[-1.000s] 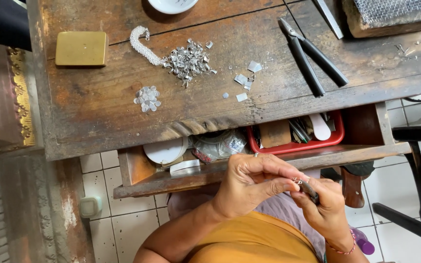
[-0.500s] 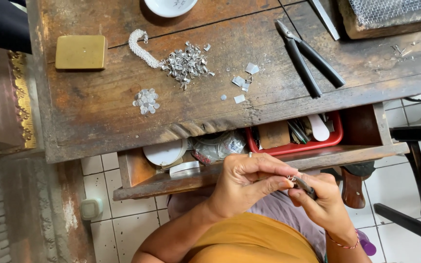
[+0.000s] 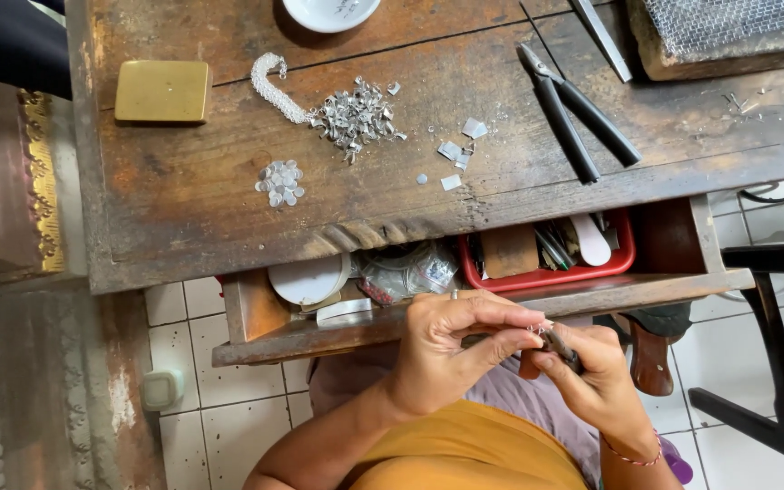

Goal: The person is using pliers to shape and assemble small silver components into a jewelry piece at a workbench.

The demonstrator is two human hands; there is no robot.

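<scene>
**Two hands pinching a tiny silver piece over an open drawer**

The left hand (image 3: 451, 349) is closing thumb and fingertips on a tiny silver piece (image 3: 535, 328), too small to identify. The right hand (image 3: 596, 372) is gripping a small dark tool (image 3: 560, 346) whose tip is meeting that piece. Both hands are hovering just in front of the open wooden drawer (image 3: 465, 313), which is holding a red tray (image 3: 623, 261) and a round white lid (image 3: 306, 279). Beyond it, on the worn workbench (image 3: 183, 209), black pliers (image 3: 578, 122), a heap of silver scraps (image 3: 354, 116), a silver chain (image 3: 274, 86) and a brass block (image 3: 163, 91) are lying. Both wrists are bending inward, fingers curled.
</scene>
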